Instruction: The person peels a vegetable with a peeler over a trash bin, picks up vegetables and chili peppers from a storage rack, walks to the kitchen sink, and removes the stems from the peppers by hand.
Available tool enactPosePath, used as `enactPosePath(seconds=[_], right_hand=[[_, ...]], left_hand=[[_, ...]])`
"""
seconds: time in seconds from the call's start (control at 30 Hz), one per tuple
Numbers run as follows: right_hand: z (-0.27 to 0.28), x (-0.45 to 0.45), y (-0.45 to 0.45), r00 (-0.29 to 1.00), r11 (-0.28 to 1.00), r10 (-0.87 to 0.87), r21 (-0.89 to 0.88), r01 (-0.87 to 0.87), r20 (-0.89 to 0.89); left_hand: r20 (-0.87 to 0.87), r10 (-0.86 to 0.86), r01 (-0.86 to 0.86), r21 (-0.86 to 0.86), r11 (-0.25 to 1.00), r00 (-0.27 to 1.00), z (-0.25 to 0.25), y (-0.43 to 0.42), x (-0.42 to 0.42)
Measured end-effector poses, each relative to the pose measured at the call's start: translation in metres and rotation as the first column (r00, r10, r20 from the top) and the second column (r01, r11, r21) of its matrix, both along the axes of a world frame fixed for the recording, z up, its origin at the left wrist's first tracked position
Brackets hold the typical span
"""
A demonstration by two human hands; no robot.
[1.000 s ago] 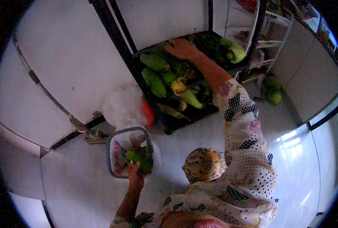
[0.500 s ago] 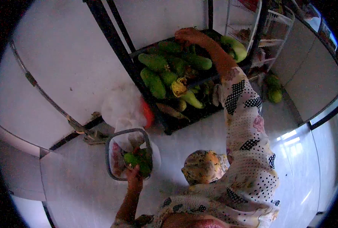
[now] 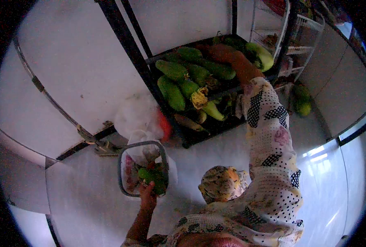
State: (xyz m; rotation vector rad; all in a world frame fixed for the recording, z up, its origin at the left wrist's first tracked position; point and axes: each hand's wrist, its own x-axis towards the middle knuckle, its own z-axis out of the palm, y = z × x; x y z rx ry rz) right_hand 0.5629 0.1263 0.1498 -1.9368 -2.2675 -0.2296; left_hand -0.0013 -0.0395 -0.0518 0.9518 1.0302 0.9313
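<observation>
My left hand [image 3: 148,192] is at the near rim of a bin [image 3: 120,164] with a dark rim. Its fingers are closed on green vegetables [image 3: 155,178] whose kind I cannot make out, held at the bin's opening. My right arm stretches far forward to a black rack shelf, where my right hand [image 3: 220,53] lies low among large green gourds [image 3: 172,71]. Its fingers are dim and partly lost behind the produce. A paler gourd [image 3: 260,57] lies to the right of that wrist. A dried yellow flower [image 3: 199,98] hangs at the front of the pile.
Black rack posts [image 3: 129,45] rise beside the shelf. A white wire rack [image 3: 302,45] stands to the right, with more green gourds [image 3: 302,99] on the floor below. A white plastic bag [image 3: 135,115] and a red item [image 3: 164,125] sit behind the bin.
My right hand has dropped lower and moved slightly right, in among the gourds. My left hand stays at the bin with the green vegetables. The whole view has shifted a little.
</observation>
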Motion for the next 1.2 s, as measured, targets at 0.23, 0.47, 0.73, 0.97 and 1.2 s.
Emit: enactPosePath(seconds=[0.23,0.47,0.73,0.97,1.2], right_hand=[[-0.046,0.042,0.050,0.963,0.973,-0.214,0.121,0.196,0.161],[0.009,0.001,0.038,0.984,0.985,-0.069,0.145,0.093,-0.164],[0.041,-0.023,0.061,0.849,0.991,-0.135,-0.062,0.120,-0.511],[0.031,0.030,0.056,0.932,0.980,0.156,0.172,-0.104,-0.327],[0.078,-0.007,0.023,0.290,0.992,0.128,0.121,-0.043,-0.948]], left_hand=[[0.077,0.093,-0.084,-0.122,0.989,0.993,0.016,0.007,0.001],[0.093,-0.019,0.033,-0.154,0.988,0.995,0.051,0.005,-0.001],[-0.014,-0.027,0.026,-0.099,0.995,1.000,0.032,0.005,0.001],[0.191,0.005,0.020,-0.127,0.992,0.982,0.012,0.003,0.001],[0.209,0.066,-0.022,-0.202,0.979,0.976,0.010,-0.006,-0.005]])
